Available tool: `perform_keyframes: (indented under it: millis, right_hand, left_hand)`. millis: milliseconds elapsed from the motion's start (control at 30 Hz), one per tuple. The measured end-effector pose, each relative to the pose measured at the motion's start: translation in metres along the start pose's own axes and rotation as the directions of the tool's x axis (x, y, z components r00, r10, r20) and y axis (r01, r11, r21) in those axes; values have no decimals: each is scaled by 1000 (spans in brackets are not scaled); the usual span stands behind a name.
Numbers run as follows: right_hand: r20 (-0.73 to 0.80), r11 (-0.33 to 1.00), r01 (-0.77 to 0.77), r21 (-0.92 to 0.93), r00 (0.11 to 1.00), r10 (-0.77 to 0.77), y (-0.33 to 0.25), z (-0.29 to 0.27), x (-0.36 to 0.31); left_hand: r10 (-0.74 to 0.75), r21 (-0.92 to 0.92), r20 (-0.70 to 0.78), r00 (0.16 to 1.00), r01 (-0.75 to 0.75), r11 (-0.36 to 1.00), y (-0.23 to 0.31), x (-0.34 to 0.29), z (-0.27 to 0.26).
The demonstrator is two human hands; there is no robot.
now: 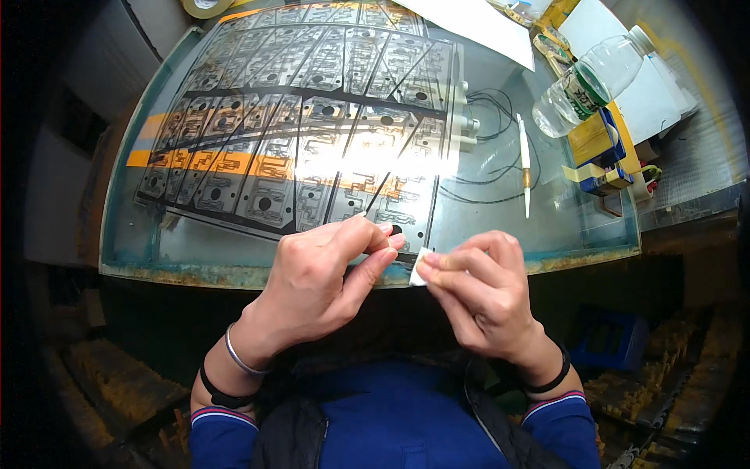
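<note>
Just past the near edge of the glass-topped table [500,234], my two hands face each other. My left hand [320,270] is closed in a pinch, thumb against the fingers; anything between the fingertips is too small to make out. Pinched in my right hand [488,293] is a small white piece [420,270], perhaps folded cloth or tissue, a short gap from the left fingertips. Behind them, a large clear film sheet [269,199] with black circuit-like patterns lies on the glass, its near right corner close to my fingers.
A slim white pen-like tool [523,156] with a brown band lies right of the film, beside thin black wires [488,172]. Farther right are a clear plastic bottle [558,105] lying tilted and a blue-and-yellow tape dispenser [605,184]. White paper [484,31] covers the back; a tape roll [205,6] sits far left.
</note>
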State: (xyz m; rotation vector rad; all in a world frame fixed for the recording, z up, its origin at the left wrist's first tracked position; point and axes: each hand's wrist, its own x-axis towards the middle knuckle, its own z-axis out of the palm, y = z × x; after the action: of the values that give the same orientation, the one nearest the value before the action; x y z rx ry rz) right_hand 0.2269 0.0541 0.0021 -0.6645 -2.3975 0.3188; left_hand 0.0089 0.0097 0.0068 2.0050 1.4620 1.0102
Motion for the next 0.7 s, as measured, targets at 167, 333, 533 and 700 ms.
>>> perform_keyframes:
  millis: [167,333,533,700]
  right_hand:
    - [-114,987,-74,-141,992,58,22,13,28]
    - [-17,990,-37,-136,999,35,6,3,15]
    - [-28,994,-30,-105,999,27,5,2,12]
    - [-140,989,-82,-123,988,64,25,16,32]
  left_hand:
    - [17,38,-21,1000,-16,999,-1,0,2]
    - [-7,55,-58,998,10,998,1,-1,5]
    - [48,51,-47,998,-45,998,-3,-2,1]
    - [30,68,-69,997,-26,997,0,-2,4]
